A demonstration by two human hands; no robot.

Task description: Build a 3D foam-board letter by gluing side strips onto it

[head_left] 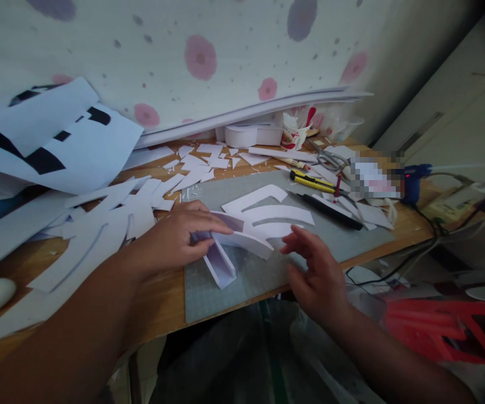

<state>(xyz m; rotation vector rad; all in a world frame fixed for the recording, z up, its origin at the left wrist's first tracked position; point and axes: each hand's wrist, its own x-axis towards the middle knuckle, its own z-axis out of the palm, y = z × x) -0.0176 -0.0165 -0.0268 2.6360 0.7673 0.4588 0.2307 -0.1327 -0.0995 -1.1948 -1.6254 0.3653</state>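
My left hand (189,233) grips a white foam-board piece (221,266) that has raised side walls, thumb and fingers closed over its upper part. This piece rests on the grey cutting mat (208,303). A flat white cutout with curved prongs (282,215) lies on the mat just behind it. My right hand (313,266) hovers over the mat's front edge, fingers loosely curled and apart, with nothing seen in it. Its fingertips are close to the right end of the foam piece and the cutout. The palm side of my left hand is hidden.
A yellow box cutter (313,180) and a black pen-shaped tool (330,210) lie at the mat's right. Scissors (330,159), a paper cup (295,134) and a blue glue gun (412,182) with cables stand behind. White strips (95,224) and scraps cover the left.
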